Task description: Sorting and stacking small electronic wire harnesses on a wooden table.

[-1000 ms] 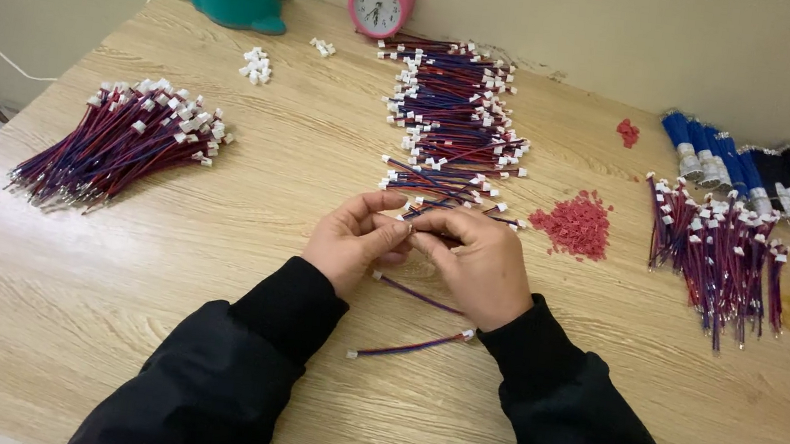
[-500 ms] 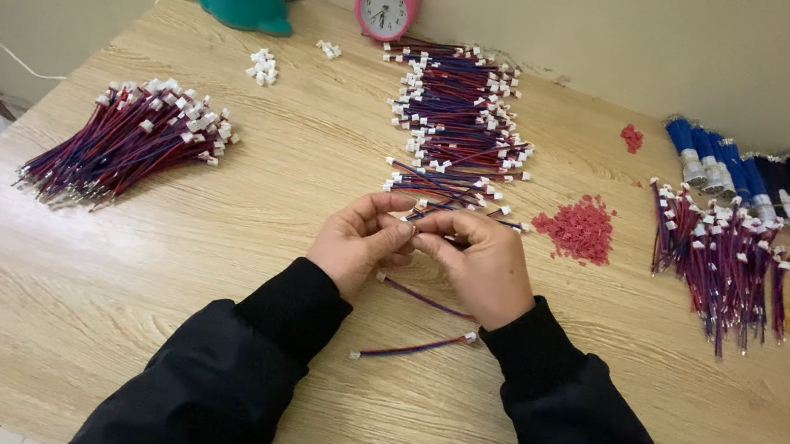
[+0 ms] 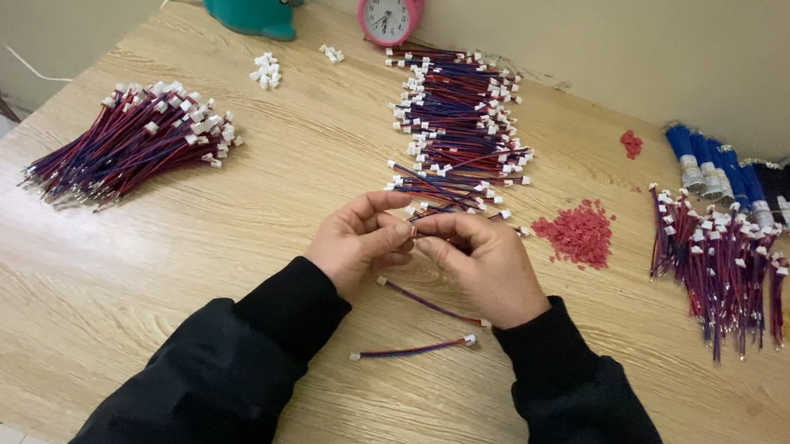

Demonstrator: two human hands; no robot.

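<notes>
Beyond the fingers (image 3: 392, 233), red-and-blue wires (image 3: 459, 120) with white plugs; right of them, red pellets (image 3: 577, 232), perhaps plastic; pale wood-grain counter (image 3: 249, 196).

Dim, even indoor light, bluish cast; soft glare patch on bench (image 3: 46, 242) left, faint shadows, mild wide-angle bending at edges, sharp focus.
</notes>
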